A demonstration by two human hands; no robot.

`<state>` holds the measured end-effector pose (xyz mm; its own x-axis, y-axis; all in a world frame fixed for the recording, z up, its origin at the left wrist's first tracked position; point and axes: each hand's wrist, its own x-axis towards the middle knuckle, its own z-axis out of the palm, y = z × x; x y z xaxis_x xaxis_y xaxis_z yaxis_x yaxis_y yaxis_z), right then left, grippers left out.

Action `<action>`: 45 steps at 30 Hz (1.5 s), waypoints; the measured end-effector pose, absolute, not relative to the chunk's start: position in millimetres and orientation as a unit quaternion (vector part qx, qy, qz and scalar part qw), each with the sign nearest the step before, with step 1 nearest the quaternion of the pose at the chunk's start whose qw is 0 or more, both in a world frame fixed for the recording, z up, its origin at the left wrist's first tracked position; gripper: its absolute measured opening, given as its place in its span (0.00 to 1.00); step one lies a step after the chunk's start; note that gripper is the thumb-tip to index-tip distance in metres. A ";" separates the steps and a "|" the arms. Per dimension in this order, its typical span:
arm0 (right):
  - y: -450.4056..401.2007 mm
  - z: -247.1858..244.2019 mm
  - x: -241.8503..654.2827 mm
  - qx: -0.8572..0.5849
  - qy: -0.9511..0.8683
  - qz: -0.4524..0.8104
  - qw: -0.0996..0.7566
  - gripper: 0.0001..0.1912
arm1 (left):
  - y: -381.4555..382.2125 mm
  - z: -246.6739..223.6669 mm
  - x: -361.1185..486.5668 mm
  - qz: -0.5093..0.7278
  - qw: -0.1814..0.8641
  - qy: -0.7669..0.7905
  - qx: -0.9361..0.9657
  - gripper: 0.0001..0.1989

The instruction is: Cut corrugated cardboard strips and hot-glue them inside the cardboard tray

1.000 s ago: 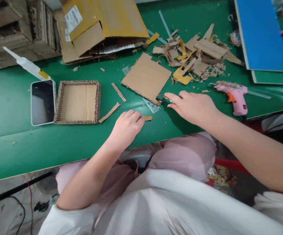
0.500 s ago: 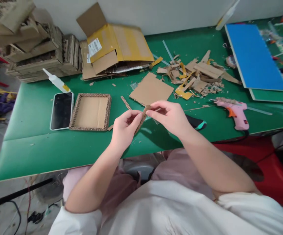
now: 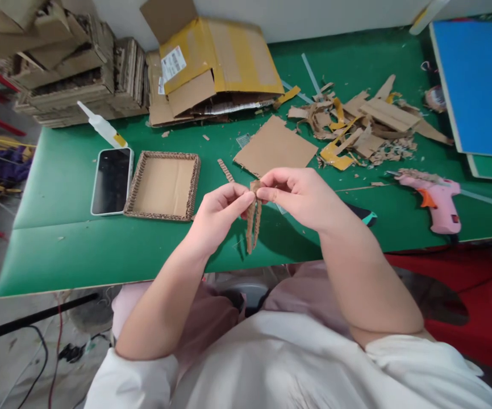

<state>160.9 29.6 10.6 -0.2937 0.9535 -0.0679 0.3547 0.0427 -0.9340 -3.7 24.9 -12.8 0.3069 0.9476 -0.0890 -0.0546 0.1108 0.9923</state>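
Between my two hands is a narrow corrugated cardboard strip, pinched near its top, with two thin lengths hanging down side by side. My left hand grips it with thumb and forefinger from the left. From the right, my right hand pinches the same spot, the fingertips of both hands almost touching. Just beyond them lies a flat square of cardboard, and a loose corrugated strip rests to its left. Left of my hands sits a shallow square cardboard tray with corrugated walls.
A phone and a glue bottle lie at left. Behind are a yellow-taped carton and stacked cardboard. Cardboard scraps, a pink glue gun, a dark cutter and a blue board are at right.
The cardboard strip, earlier slanting along my left hand, now hangs downward as two lengths between my hands. My view has shifted slightly, moving the table's things in the picture.
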 end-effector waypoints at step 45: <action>10.1 4.7 145.3 -0.325 -0.794 -0.146 0.493 0.09 | 4.1 -3.5 -4.4 0.596 0.532 0.371 0.474 0.06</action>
